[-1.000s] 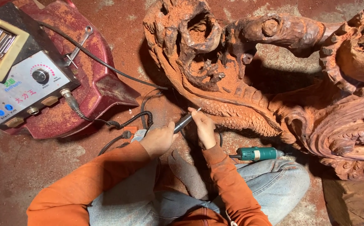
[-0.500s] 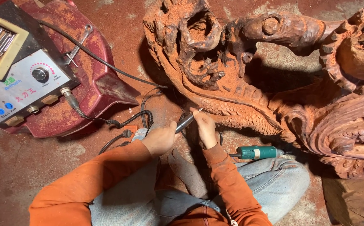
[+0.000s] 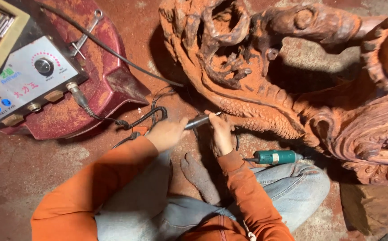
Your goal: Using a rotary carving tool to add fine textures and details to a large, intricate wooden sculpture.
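A large reddish-brown wood carving (image 3: 265,76) with scales and curls fills the top right. My left hand (image 3: 167,133) grips the body of a grey handheld engraving tool (image 3: 198,121), whose tip points at the carving's scaled lower edge. My right hand (image 3: 221,130) pinches the tool near its front end, right against the wood. Both arms wear orange sleeves. I sit on the floor in blue jeans.
A grey control box (image 3: 24,82) with a dial and red display rests on a dusty red stand (image 3: 91,80) at top left; black cables run from it toward my hands. A teal handpiece (image 3: 274,156) lies on my right leg. A dusty glove (image 3: 198,176) lies between my knees.
The two hands hold the same pose on the tool; the tip has shifted only slightly along the carving's edge.
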